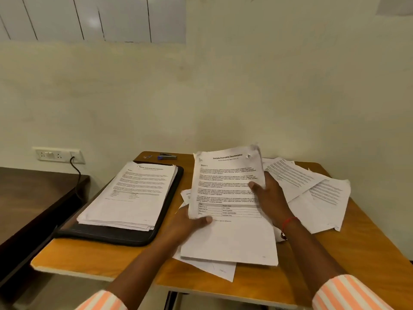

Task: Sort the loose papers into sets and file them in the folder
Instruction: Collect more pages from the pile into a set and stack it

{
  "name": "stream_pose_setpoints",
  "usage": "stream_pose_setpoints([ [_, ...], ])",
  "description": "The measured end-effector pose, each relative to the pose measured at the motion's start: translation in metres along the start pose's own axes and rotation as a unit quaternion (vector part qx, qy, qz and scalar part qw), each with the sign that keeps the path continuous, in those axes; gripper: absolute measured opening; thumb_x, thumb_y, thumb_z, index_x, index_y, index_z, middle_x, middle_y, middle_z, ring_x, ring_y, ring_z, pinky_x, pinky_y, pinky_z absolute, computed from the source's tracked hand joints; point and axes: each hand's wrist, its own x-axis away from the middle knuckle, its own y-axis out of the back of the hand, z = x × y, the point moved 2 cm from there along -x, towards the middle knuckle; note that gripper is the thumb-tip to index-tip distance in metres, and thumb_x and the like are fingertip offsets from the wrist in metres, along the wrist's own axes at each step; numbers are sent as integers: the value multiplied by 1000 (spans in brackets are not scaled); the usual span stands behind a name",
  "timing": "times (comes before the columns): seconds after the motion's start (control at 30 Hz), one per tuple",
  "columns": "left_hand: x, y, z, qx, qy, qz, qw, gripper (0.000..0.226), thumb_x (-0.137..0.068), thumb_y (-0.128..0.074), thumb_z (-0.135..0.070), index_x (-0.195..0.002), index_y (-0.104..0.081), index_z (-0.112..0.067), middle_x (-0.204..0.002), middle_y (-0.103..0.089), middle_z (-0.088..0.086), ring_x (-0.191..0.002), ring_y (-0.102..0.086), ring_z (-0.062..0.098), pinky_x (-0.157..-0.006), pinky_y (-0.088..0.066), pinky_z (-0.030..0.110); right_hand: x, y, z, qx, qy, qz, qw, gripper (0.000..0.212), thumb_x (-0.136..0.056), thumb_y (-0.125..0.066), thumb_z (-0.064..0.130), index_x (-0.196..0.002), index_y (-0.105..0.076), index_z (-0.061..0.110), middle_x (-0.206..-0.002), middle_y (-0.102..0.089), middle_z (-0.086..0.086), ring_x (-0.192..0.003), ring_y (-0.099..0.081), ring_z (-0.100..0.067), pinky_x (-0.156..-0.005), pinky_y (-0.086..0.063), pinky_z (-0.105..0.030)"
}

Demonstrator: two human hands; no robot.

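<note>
I hold a thin set of printed papers [225, 182] tilted up over the middle of the desk. My left hand [190, 222] grips its lower left corner, thumb on top. My right hand [268, 193] grips its right edge, thumb on the printed face. More loose papers [312, 193] lie spread on the desk to the right and under the held set. At the left lies an open black folder [111, 236] with a neat stack of papers [131, 193] on it.
The wooden desk [368, 253] stands against a cream wall. A stapler [167, 156] and a small item [147, 156] lie at its far edge. A dark table [33, 193] stands to the left, below a wall socket [58, 155] with a black cable.
</note>
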Motion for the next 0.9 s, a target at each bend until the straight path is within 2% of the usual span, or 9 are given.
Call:
stream_pose_setpoints([
  [0.07, -10, 13, -14, 27, 35, -8, 999, 42, -89, -73, -42, -127, -58, -35, -118, -73, -6, -103, -73, 16, -88, -60, 40, 3, -5, -7, -3, -4, 18, 1000, 24, -99, -60, 20, -122, -61, 26, -116, -71, 9, -106, -68, -13, -89, -56, -33],
  [0.13, -25, 25, -31, 50, 58, -28, 997, 42, -95, -62, -50, -130, -60, -27, -115, -75, 0, -106, -72, 27, -96, -56, 53, 12, -13, -11, -16, -11, 49, 999, 28, -100, -59, 18, -127, -60, 23, -117, -71, 11, -107, -67, -7, -90, -54, -26],
  [0.2, -42, 36, -47, 87, 65, -71, 992, 40, -100, -57, -47, -127, -62, -18, -106, -77, 7, -96, -75, 30, -85, -61, 48, 21, -23, -15, -36, -22, 76, 996, 31, -100, -59, 15, -130, -60, 22, -119, -71, 10, -107, -68, -6, -91, -55, -24],
  [0.3, -57, 41, -64, 57, 88, -133, 986, 38, -102, -54, -45, -124, -60, -14, -92, -77, 7, -71, -77, 22, -53, -58, 29, 26, -36, -27, -68, -43, 89, 993, 33, -100, -59, 13, -133, -59, 19, -123, -71, 3, -111, -68, -15, -95, -56, -34],
  [0.4, -73, 41, -54, 44, 91, -172, 980, 45, -103, -52, -45, -138, -54, -16, -105, -73, 5, -81, -73, 21, -58, -55, 30, 25, -45, -35, -83, -50, 90, 991, 37, -100, -60, 17, -137, -56, 20, -127, -69, 1, -116, -67, -20, -100, -53, -46],
  [0.47, -79, 40, -45, 51, 81, -184, 978, 47, -103, -52, -42, -142, -52, -17, -114, -70, 5, -87, -70, 20, -57, -51, 27, 22, -47, -38, -70, -40, 89, 993, 39, -100, -60, 19, -139, -55, 21, -128, -68, 3, -117, -66, -18, -102, -52, -46],
  [0.67, -87, 51, -35, 13, 15, -211, 977, 19, -103, -54, -37, -120, -55, -28, -105, -69, -3, -85, -68, 12, -56, -48, 20, 14, -52, -46, -83, -71, 115, 987, 38, -100, -60, 19, -138, -56, 21, -126, -70, 2, -114, -68, -20, -99, -54, -46],
  [0.77, -94, 59, -36, -40, -13, -233, 972, 24, -103, -54, -37, -122, -59, -23, -109, -68, -3, -89, -66, 11, -61, -46, 21, 8, -54, -37, -104, -102, 136, 980, 31, -100, -60, 21, -131, -59, 18, -124, -71, -1, -110, -69, -21, -92, -57, -39],
  [0.9, -106, 73, -30, -93, -42, -278, 955, 25, -101, -57, -38, -119, -63, -22, -108, -68, -5, -97, -66, 14, -82, -56, 34, -45, -65, -23, 137, -71, 4, 988, 25, -98, -60, 39, -113, -54, 19, -112, -67, -1, -94, -65, -18, -79, -54, -34],
])
